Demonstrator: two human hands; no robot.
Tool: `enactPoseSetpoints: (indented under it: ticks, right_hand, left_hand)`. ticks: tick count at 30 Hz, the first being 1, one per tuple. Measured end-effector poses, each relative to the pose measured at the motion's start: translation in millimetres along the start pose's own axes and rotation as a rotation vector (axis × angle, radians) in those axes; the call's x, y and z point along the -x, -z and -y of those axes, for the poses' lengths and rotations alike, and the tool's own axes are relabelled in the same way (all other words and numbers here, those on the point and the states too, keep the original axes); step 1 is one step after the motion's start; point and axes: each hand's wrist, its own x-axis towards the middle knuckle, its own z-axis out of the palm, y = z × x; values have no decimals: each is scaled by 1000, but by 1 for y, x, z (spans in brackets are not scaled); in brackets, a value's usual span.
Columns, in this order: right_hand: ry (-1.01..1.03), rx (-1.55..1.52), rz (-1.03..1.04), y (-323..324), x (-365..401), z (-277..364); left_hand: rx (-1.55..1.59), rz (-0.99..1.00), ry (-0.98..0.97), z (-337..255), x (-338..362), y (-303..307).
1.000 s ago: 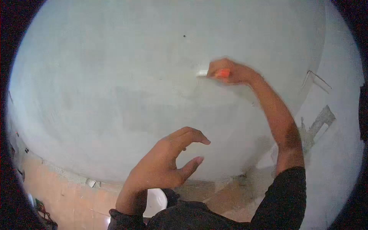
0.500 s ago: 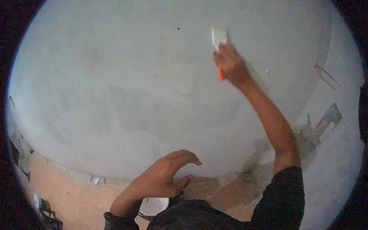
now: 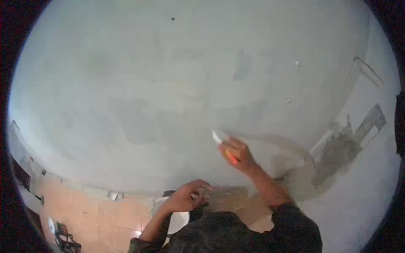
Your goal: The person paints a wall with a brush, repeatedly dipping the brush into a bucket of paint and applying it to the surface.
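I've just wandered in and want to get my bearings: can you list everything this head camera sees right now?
Smooth plastered wall: one, pale grey, fills most of the view.
Rough bare patch: one, dark grey, on the wall at right.
Tiled floor: one, orange, lower left.
Round plastic bucket: one, white, just below the left hand.
Flat-bladed putty knife: one, orange handle, white blade, against the wall.
Left hand: one, fingers curled, over the bucket.
Right hand: one, fingers closed round the knife.

I'm in a room under renovation: patchy plastered wall (image 3: 168, 84), bare patch (image 3: 344, 147) at three o'clock, dusty tile floor (image 3: 105, 215) at seven.
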Motion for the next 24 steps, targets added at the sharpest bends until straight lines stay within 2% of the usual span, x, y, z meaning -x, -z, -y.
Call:
enactPoseSetpoints:
  ticks: [2, 5, 7, 8, 9, 12, 15, 17, 18, 20, 21, 24]
  right_hand:
    - [-319, -246, 97, -36, 55, 4]
    - [-462, -300, 32, -78, 121, 27]
    - [-759, 53, 419, -78, 152, 32]
    - [-780, 35, 433, -83, 165, 44]
    - [-1071, -223, 339, -94, 186, 42]
    - [-1521, -1084, 31, -139, 279, 23]
    - [-1462, -942, 210, -127, 260, 25]
    - [-1337, -525, 478, -143, 288, 9]
    - [-1345, -533, 498, -138, 286, 13]
    - [-1344, -936, 271, -120, 257, 26]
    - [-1492, -814, 386, -135, 259, 29]
    - [-1482, -988, 313, -150, 252, 45]
  left_hand:
    - [120, -76, 162, 43, 3, -15]
    - [-17, -132, 226, 72, 24, -24]
    - [-8, -121, 253, 112, 29, -34]
    - [1, -114, 266, 122, 45, -37]
    - [30, -131, 360, 100, 47, -35]
    - [-35, -128, 472, 108, 54, -45]
    - [17, -92, 480, 107, 54, -52]
    - [-47, -48, 500, 91, 44, -57]
    - [-34, -49, 517, 91, 42, -60]
    - [64, -54, 532, 87, 42, -64]
    - [82, -54, 542, 78, 45, -65]
    - [127, -94, 603, 81, 54, -70]
